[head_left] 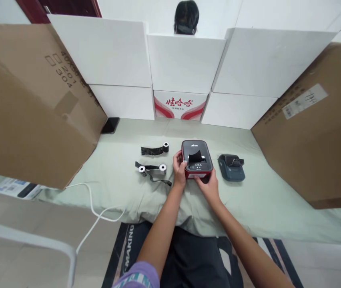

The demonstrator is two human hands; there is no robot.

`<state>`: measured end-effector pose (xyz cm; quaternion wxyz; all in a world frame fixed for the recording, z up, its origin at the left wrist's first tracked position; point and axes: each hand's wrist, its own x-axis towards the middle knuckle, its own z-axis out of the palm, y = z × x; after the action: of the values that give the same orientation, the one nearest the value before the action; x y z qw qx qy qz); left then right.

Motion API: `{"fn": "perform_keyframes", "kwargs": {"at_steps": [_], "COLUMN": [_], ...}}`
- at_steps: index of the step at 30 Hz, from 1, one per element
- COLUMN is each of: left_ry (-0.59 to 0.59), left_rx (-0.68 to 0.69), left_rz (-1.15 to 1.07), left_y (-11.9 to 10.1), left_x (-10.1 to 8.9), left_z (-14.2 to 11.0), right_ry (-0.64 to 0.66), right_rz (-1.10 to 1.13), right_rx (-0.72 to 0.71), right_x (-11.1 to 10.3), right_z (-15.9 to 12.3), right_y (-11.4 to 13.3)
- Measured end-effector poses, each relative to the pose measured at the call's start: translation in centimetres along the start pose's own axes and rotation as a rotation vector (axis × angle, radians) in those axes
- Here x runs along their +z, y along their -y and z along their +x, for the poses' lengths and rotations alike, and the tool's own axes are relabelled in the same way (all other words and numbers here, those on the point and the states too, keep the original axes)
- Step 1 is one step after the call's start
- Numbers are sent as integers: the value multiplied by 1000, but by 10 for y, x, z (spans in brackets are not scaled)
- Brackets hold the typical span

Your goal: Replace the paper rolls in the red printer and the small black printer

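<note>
A small black and red label printer rests on the green cloth, with a black strip sticking up from its slot. My left hand grips the printer's left side, the thumb near its front corner. My right hand holds its front right corner from below, the fingers partly hidden by the body. To the left lie a roll of black ribbon and, nearer me, a second ribbon with two white-cored rolls and a loose tail. A smaller dark blue printer with a black strip on top stands to the right.
Large cardboard boxes flank the cloth-covered surface at left and right. White boxes wall off the back. A phone lies by the left box. A white cable hangs over the front left edge.
</note>
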<state>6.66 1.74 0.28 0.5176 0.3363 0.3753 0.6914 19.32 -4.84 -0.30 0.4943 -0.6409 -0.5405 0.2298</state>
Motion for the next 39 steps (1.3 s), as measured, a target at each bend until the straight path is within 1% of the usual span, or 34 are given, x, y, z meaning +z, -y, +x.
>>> {"fn": "perform_keyframes", "kwargs": {"at_steps": [6,9,12,17,23,26,27,29,31,32,33,35,36,37,39], "left_ry": [-9,-67,-123,-110,-45,-10,4,31,92,141,211,359,471,589,736], "left_rx": [-1,-12,-53,-93,-29,-10,25,156,294,333,334,281,252,224,193], "left_rz": [9,26,27,5,61,126,181,337,507,601,703,1010,1171,1286,1379], "left_y": [-2,-5,-10,-15,-11,-15,-19,-32,-50,-60,-69,-83,-88,-92,-94], "left_x": [0,3,6,4,2,2,1,-1,-1,0,2,11,16,22,33], "left_z": [5,7,9,12,9,6,6,10,22,31,42,67,79,90,106], "right_ry": [9,8,-1,-1,5,-3,-2,2,7,7,6,6,7,10,12], "right_rz": [9,25,36,63,86,100,103,106,105,102,98,89,87,86,80], "right_rx": [-24,-28,-47,-53,-66,-66,-66,-67,-69,-69,-67,-61,-59,-60,-62], "right_x": [0,1,2,2,2,2,2,1,1,1,1,1,1,1,2], "right_z": [1,1,1,1,1,1,1,2,1,2,2,2,2,3,4], "right_y": [2,2,0,0,2,1,1,1,1,1,1,1,1,1,-1]}}
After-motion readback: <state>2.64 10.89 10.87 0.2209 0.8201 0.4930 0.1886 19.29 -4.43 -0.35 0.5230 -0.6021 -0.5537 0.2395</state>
